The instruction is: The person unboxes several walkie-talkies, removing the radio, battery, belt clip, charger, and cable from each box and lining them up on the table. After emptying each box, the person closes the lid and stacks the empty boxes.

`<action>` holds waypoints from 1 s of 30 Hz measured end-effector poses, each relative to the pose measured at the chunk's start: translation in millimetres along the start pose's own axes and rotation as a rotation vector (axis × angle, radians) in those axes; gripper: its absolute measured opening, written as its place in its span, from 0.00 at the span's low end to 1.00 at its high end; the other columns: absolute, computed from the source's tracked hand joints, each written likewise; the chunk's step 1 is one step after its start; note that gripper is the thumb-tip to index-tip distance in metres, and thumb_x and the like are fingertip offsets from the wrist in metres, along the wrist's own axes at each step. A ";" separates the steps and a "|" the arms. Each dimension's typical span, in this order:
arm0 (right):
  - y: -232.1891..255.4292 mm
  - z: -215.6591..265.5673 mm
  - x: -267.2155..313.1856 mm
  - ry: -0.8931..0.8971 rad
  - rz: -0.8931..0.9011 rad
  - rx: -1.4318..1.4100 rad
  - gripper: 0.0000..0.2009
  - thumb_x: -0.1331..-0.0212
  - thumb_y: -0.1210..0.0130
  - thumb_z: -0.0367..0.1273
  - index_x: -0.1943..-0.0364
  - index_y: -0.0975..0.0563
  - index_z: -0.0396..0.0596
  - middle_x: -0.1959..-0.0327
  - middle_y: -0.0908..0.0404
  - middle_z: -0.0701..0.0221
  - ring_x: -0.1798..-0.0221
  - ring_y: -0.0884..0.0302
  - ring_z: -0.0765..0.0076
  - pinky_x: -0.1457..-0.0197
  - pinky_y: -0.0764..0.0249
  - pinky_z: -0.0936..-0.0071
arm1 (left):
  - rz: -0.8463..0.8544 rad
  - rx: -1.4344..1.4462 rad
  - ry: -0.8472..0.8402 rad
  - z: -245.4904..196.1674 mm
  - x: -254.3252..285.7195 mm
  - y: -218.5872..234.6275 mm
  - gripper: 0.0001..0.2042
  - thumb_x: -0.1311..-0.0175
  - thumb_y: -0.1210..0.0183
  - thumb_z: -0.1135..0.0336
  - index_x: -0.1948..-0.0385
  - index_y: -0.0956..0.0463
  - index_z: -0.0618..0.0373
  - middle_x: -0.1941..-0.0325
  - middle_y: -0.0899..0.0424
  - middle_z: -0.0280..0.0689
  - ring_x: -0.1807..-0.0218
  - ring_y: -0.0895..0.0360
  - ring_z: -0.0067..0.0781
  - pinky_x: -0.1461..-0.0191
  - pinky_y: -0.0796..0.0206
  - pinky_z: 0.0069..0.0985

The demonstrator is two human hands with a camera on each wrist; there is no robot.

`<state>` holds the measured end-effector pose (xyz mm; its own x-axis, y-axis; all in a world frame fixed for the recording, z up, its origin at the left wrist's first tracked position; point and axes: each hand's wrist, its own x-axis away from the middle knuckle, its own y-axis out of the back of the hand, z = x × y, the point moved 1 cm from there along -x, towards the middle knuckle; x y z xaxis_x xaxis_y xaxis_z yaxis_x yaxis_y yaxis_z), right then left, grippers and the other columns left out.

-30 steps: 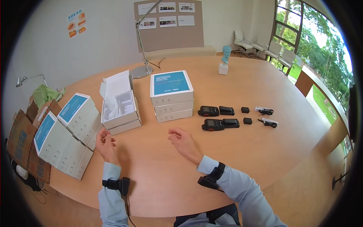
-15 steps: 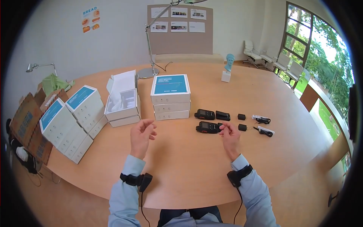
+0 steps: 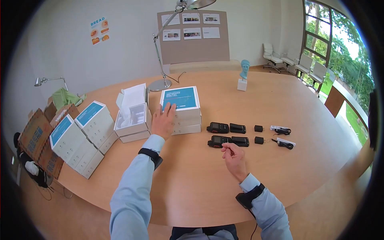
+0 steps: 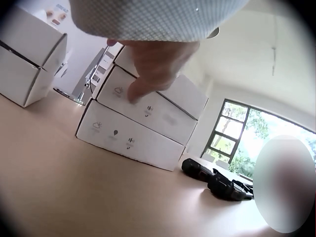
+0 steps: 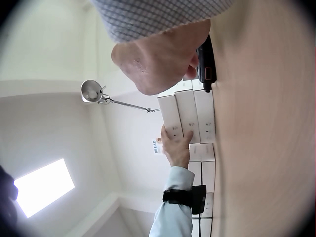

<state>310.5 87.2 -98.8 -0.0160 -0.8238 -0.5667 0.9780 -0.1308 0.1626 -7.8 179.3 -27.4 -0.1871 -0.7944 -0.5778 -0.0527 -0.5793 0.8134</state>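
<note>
My left hand (image 3: 163, 125) reaches to the stack of white boxes with a teal lid (image 3: 180, 98). Its fingers are spread at the top box's near left corner. In the left wrist view, the thumb of the left hand (image 4: 157, 66) lies against the front of the stacked boxes (image 4: 129, 136). My right hand (image 3: 235, 161), loosely curled and holding nothing, hovers at the near side of a black handheld device (image 3: 218, 141). In the right wrist view, the right hand (image 5: 160, 57) partly covers a black device (image 5: 207, 64).
An open white box (image 3: 134, 118) with a moulded insert stands left of the stack. Farther left are tilted teal-topped boxes (image 3: 72, 140) and brown cartons (image 3: 35, 134). Black blocks (image 3: 259, 140) and cables (image 3: 285, 145) lie at the right. Behind stand a lamp (image 3: 161, 85) and a bust (image 3: 244, 72).
My left hand has moved forward and right from beside the open box to the teal-topped stack. My right hand first went right to the devices, then slightly left and nearer me.
</note>
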 end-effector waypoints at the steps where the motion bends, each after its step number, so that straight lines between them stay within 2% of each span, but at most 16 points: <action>1: -1.2 -2.6 0.2 -0.003 0.003 -0.006 0.10 0.35 0.49 0.18 0.55 0.18 0.38 0.70 0.17 0.68 0.75 0.22 0.78 0.71 0.25 0.78 | 0.003 -0.002 -0.002 1.2 1.8 -6.1 0.42 0.46 0.29 0.68 0.26 0.39 0.46 0.23 0.37 0.42 0.23 0.43 0.61 0.25 0.42 0.54; 3: -1.8 -2.8 0.9 -0.003 0.009 -0.012 0.10 0.35 0.49 0.18 0.56 0.18 0.38 0.70 0.17 0.68 0.75 0.22 0.78 0.71 0.25 0.78 | -0.153 -0.021 -0.056 3.8 6.1 -14.9 0.39 0.47 0.30 0.68 0.29 0.36 0.49 0.26 0.32 0.42 0.27 0.36 0.59 0.30 0.36 0.49; 7: 1.2 3.8 -0.5 0.026 -0.002 -0.007 0.10 0.35 0.49 0.18 0.56 0.18 0.38 0.70 0.17 0.69 0.75 0.22 0.78 0.71 0.26 0.78 | -0.202 0.019 -0.112 6.4 12.4 -6.2 0.37 0.48 0.31 0.69 0.31 0.34 0.49 0.29 0.28 0.42 0.29 0.33 0.55 0.32 0.32 0.45; 9: 3.6 5.6 -1.4 0.039 -0.018 -0.003 0.10 0.35 0.49 0.18 0.56 0.18 0.38 0.70 0.17 0.69 0.75 0.22 0.78 0.71 0.26 0.79 | -0.302 0.026 -0.159 2.6 23.1 13.6 0.37 0.50 0.31 0.70 0.32 0.31 0.51 0.31 0.26 0.42 0.31 0.31 0.52 0.35 0.29 0.43; 10: 4.4 7.1 -2.0 0.034 -0.026 -0.019 0.10 0.35 0.49 0.18 0.56 0.18 0.38 0.70 0.17 0.69 0.75 0.22 0.78 0.71 0.26 0.79 | -0.298 0.025 -0.164 -3.5 32.6 27.7 0.37 0.50 0.31 0.70 0.32 0.31 0.51 0.31 0.26 0.42 0.31 0.31 0.52 0.35 0.29 0.43; 12: 4.7 6.0 -2.6 0.017 -0.039 -0.043 0.10 0.35 0.49 0.17 0.56 0.18 0.38 0.69 0.17 0.69 0.75 0.23 0.78 0.72 0.26 0.79 | -0.363 0.067 -0.180 -18.5 62.5 65.2 0.34 0.56 0.32 0.77 0.39 0.25 0.56 0.37 0.21 0.43 0.35 0.25 0.52 0.35 0.26 0.41; 17: 8.5 0.8 -5.7 0.033 -0.087 -0.036 0.10 0.35 0.49 0.18 0.56 0.18 0.38 0.70 0.17 0.69 0.75 0.24 0.80 0.72 0.26 0.80 | -0.344 0.085 -0.247 -40.8 152.4 129.3 0.32 0.58 0.32 0.78 0.42 0.21 0.59 0.39 0.18 0.45 0.38 0.22 0.52 0.38 0.24 0.40; 23: 4.8 4.7 -0.8 0.000 -0.061 -0.057 0.10 0.34 0.50 0.18 0.55 0.18 0.38 0.70 0.17 0.70 0.74 0.23 0.81 0.71 0.25 0.81 | -0.233 0.104 -0.285 -55.7 203.2 135.6 0.31 0.58 0.33 0.76 0.43 0.21 0.59 0.39 0.18 0.46 0.38 0.21 0.52 0.40 0.22 0.41; 26: 3.2 17.3 4.2 -0.059 0.050 -0.071 0.11 0.31 0.49 0.22 0.50 0.18 0.38 0.68 0.16 0.71 0.72 0.21 0.80 0.70 0.24 0.81 | -0.191 0.094 -0.307 -58.6 207.2 131.4 0.31 0.57 0.32 0.74 0.42 0.21 0.59 0.39 0.18 0.46 0.37 0.22 0.52 0.41 0.21 0.41; 28: -1.8 27.8 9.1 -0.252 0.263 -0.234 0.14 0.28 0.46 0.28 0.43 0.21 0.39 0.61 0.16 0.71 0.68 0.18 0.79 0.68 0.23 0.80 | -0.172 0.077 -0.317 -60.0 210.0 128.2 0.31 0.56 0.31 0.72 0.42 0.22 0.59 0.39 0.19 0.46 0.36 0.23 0.52 0.41 0.21 0.40; 29: -2.9 28.8 9.8 -0.294 0.384 -0.257 0.19 0.27 0.42 0.33 0.37 0.24 0.40 0.53 0.17 0.70 0.62 0.16 0.78 0.65 0.21 0.79 | -0.132 0.059 -0.332 -60.0 212.4 125.2 0.32 0.55 0.30 0.70 0.40 0.23 0.59 0.37 0.20 0.46 0.35 0.24 0.52 0.41 0.21 0.40; 30: -5.4 28.8 11.3 -0.292 0.390 -0.256 0.19 0.27 0.42 0.33 0.37 0.24 0.40 0.53 0.17 0.70 0.62 0.16 0.78 0.65 0.21 0.79 | -0.092 0.040 -0.345 -60.1 214.4 123.5 0.34 0.54 0.28 0.69 0.38 0.25 0.59 0.36 0.21 0.46 0.33 0.25 0.52 0.42 0.21 0.40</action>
<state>299.1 62.7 -82.8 0.3367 -0.9079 -0.2499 0.9416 0.3234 0.0938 4.5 -73.5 -54.9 -0.4993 -0.6268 -0.5981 -0.1221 -0.6326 0.7648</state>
